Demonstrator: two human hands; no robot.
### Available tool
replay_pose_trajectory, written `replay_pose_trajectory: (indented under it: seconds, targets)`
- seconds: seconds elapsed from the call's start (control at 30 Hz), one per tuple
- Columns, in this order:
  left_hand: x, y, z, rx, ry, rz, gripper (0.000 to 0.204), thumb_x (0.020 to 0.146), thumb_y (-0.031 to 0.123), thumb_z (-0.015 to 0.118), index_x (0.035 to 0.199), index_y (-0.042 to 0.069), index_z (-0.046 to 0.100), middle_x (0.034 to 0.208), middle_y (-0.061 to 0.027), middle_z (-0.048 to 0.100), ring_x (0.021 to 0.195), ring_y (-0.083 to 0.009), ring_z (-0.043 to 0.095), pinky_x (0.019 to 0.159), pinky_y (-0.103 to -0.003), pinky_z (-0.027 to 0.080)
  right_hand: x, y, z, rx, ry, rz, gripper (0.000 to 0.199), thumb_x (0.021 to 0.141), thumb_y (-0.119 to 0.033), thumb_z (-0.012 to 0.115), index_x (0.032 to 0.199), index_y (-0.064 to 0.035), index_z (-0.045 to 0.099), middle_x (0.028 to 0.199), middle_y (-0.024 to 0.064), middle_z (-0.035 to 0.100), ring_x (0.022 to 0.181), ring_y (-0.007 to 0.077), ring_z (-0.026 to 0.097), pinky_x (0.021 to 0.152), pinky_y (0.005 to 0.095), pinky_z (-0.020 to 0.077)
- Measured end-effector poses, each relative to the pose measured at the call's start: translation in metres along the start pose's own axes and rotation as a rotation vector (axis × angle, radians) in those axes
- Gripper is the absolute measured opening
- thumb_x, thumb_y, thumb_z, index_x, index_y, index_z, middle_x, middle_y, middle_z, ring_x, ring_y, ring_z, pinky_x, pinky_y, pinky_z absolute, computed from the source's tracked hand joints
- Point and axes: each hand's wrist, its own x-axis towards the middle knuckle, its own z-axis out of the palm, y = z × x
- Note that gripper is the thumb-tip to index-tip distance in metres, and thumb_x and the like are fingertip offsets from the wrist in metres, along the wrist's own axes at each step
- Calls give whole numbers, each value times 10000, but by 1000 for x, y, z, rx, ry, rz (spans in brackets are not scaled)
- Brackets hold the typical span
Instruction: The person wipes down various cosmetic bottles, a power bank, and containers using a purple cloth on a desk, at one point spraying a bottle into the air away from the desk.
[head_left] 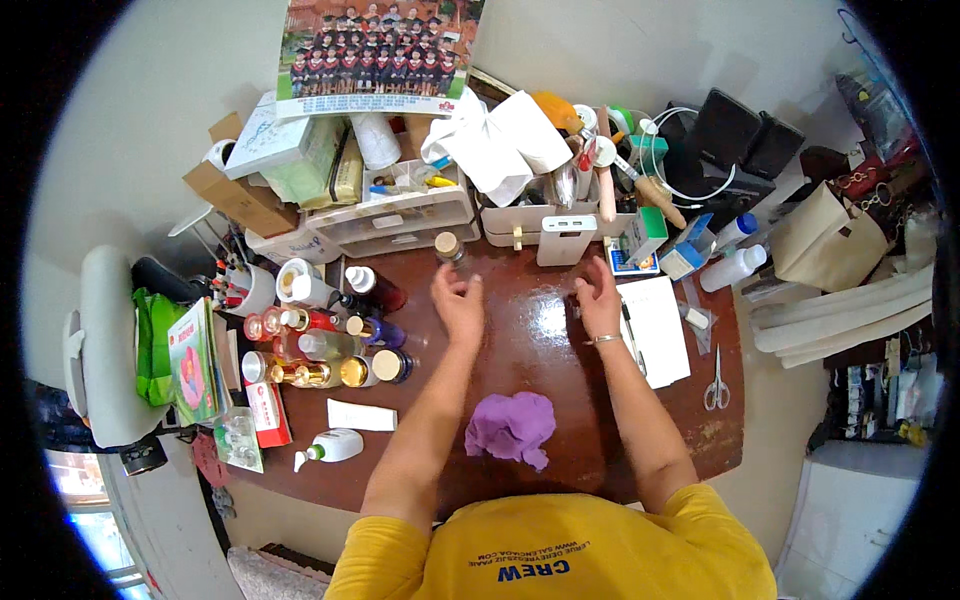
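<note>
A small clear jar with a tan lid [449,245] stands toward the back of the brown table. Just short of it is my left hand [459,306], its fingers curved and slightly apart; nothing shows in its grasp, and whether the fingertips touch the jar is hard to see. My right hand [599,302], with a bracelet at the wrist, hovers near the white power bank [566,241] and a white paper [660,330]. Its fingers are loosely bent, apart and hold nothing. Between my forearms lies a crumpled purple cloth [512,428].
Several cosmetic bottles [328,346] crowd the left side, with a white tube [362,415] and a pump bottle [335,446] nearer me. Drawers [400,217] and heaped boxes line the back. Scissors [717,385] and a pen [632,335] lie on the right.
</note>
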Motion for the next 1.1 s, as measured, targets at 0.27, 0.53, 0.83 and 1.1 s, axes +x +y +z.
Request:
replay_pose_trajectory:
  seconds: [0.27, 0.53, 0.83, 1.1]
  targets:
    - [62, 7, -1, 475, -51, 8, 734, 659, 332, 790, 1234, 20, 459, 1192, -212, 516, 1111, -392, 495, 934, -474, 413, -67, -75, 4, -148, -452, 197, 275, 872, -200, 583, 1122, -86, 589, 1016, 162, 635, 880, 247, 630, 789, 322, 498]
    - [31, 5, -29, 98, -94, 20, 521, 660, 218, 794, 1072, -1, 563, 1016, -169, 621, 969, -316, 583, 867, -405, 454, -195, -74, 16, -585, -964, -686, 475, 800, -283, 606, 1219, -64, 555, 1382, 148, 426, 1261, 329, 395, 1075, 443, 288]
    - [-38, 41, -102, -142, -170, -95, 533, 699, 127, 782, 1141, -17, 520, 1063, -98, 586, 971, -182, 565, 867, -313, 459, -33, -41, 123, -689, -471, -433, 469, 847, -227, 596, 1276, -68, 495, 1385, 179, 407, 1282, 359, 360, 1082, 469, 267]
    - [-76, 11, -116, -216, -164, -120, 562, 704, 83, 777, 1182, -10, 497, 1057, -74, 579, 944, -150, 562, 821, -284, 471, -80, -61, 95, -822, -556, -499, 627, 866, -276, 564, 1397, -34, 334, 1428, 175, 349, 1307, 355, 325, 1098, 458, 223]
